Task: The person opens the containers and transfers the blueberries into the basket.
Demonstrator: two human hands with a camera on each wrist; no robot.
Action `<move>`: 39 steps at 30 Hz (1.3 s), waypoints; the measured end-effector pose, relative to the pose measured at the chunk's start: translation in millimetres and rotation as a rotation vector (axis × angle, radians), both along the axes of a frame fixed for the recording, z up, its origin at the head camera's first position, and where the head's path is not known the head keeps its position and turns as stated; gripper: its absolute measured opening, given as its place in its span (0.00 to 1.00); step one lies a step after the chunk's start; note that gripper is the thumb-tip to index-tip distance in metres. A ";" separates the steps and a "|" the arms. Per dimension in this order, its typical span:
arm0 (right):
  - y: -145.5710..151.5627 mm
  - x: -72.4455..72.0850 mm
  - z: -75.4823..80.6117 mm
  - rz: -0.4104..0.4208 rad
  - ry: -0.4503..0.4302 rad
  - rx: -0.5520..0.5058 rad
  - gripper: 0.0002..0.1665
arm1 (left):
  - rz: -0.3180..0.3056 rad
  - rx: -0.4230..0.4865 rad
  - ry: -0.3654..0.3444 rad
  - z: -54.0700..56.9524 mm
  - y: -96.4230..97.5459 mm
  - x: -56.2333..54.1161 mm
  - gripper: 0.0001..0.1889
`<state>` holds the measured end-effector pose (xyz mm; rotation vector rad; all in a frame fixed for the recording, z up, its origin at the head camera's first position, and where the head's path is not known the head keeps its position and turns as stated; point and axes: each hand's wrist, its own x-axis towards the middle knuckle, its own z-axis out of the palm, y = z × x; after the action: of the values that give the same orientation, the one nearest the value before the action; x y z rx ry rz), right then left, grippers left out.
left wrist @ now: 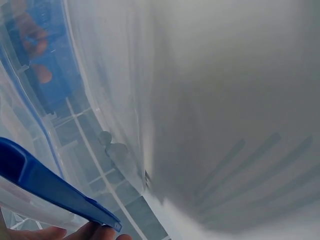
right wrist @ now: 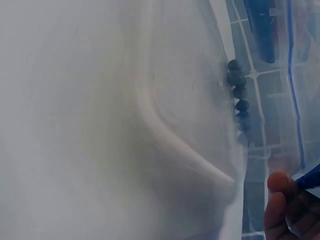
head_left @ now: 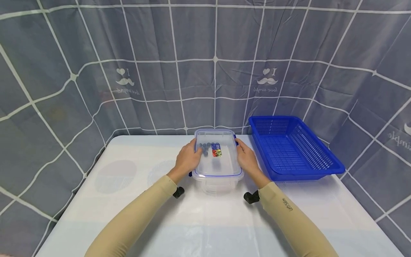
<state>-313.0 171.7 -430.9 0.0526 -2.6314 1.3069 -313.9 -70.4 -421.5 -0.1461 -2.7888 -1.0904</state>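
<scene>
A clear plastic food container [head_left: 218, 184] stands on the white table, its clear lid [head_left: 221, 166] edged with a blue seal. Through the plastic show several small dark-blue balls [right wrist: 240, 92], like blueberries. My left hand [head_left: 187, 157] grips the container's left side, thumb over the lid's edge. In the left wrist view a blue latch [left wrist: 55, 190] sticks outward, with fingertips [left wrist: 102, 232] right under it. On the opposite side my right hand [head_left: 247, 159] holds the lid's edge at another blue latch [right wrist: 311, 179]. A coloured label [head_left: 216, 150] is on the lid.
A blue plastic basket [head_left: 321, 151] with slotted walls stands at the back right, close to my right hand. Behind the table [head_left: 128, 207] hangs a grey curtain [head_left: 192, 43] with white grid lines. Black wrist cameras show below both wrists.
</scene>
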 end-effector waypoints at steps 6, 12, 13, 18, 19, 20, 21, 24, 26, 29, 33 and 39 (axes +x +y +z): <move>1.4 1.1 -0.3 0.000 -0.008 -0.022 0.28 | 0.000 -0.001 -0.009 1.0 0.5 1.6 0.32; 1.8 2.7 2.0 0.001 -0.006 -0.004 0.28 | 0.005 -0.005 -0.014 1.0 1.0 2.4 0.32; 2.0 2.6 2.1 -0.001 -0.007 -0.005 0.28 | 0.005 -0.006 -0.013 0.7 1.2 2.1 0.32; 3.7 -0.7 1.5 -0.002 -0.012 -0.019 0.28 | 0.010 -0.007 -0.009 0.8 1.5 1.3 0.32; 5.0 -1.7 0.1 0.001 -0.014 -0.034 0.28 | 0.012 -0.006 -0.009 1.0 1.4 1.2 0.32; 6.6 -2.4 -1.4 0.003 -0.025 -0.053 0.28 | 0.013 -0.005 -0.009 1.4 1.2 1.3 0.32; 8.2 -2.9 -3.2 0.004 -0.038 -0.078 0.28 | 0.014 -0.006 -0.011 1.6 1.0 1.3 0.32; 13.2 -3.0 -8.6 0.005 -0.092 -0.130 0.30 | 0.015 -0.003 -0.007 2.4 0.6 0.8 0.32; 13.9 -1.0 -10.0 0.009 -0.127 -0.136 0.30 | 0.019 -0.013 -0.003 2.9 0.5 1.0 0.31; 13.1 1.2 -9.6 0.010 -0.137 -0.114 0.30 | 0.018 -0.017 0.000 3.5 0.6 1.4 0.31; 11.3 3.1 -8.5 0.004 -0.143 -0.117 0.29 | 0.016 -0.010 -0.009 2.4 -0.2 3.6 0.32; 7.0 1.1 0.5 0.002 -0.179 -0.094 0.37 | 0.032 0.036 -0.033 1.8 1.4 2.6 0.33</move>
<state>-311.9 178.7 -430.4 -0.0800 -2.7104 1.4992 -311.3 -69.0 -419.6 -0.0797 -2.7877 -1.1450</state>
